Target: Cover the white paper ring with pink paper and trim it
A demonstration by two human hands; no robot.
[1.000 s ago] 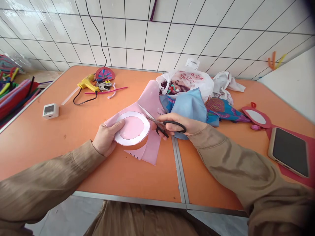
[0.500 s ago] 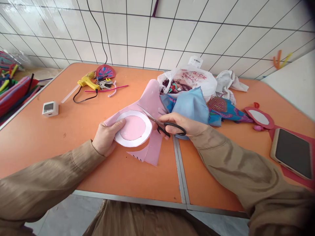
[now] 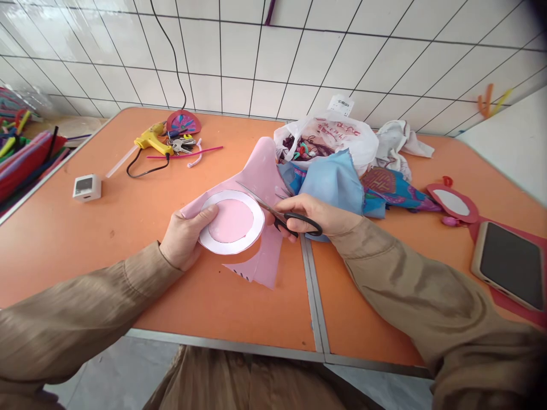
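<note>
Black-handled scissors (image 3: 280, 216) are in my right hand (image 3: 318, 213), fingers through the loops, blades parted at the upper right edge of a white ring (image 3: 256, 219). That ring lies on a pink sheet (image 3: 260, 165), whose pink also shows through its middle. My left hand (image 3: 186, 236) pinches ring and sheet together at the left, thumb on top. Below the ring, the sheet has a curved cut edge, and a pink strip (image 3: 267, 267) with dark marks hangs toward the table. Fingers under the sheet are hidden.
At the back left lie a yellow glue gun (image 3: 154, 141), keys (image 3: 183, 144) and a small white box (image 3: 87, 188). A plastic bag (image 3: 333, 134) and blue cloth (image 3: 333, 182) sit behind my right hand. A phone (image 3: 510, 265) rests at the right on the orange table (image 3: 183, 307).
The scissor blades look slightly more parted and have shifted a little left along the ring's edge. Both hands hold nearly the same place.
</note>
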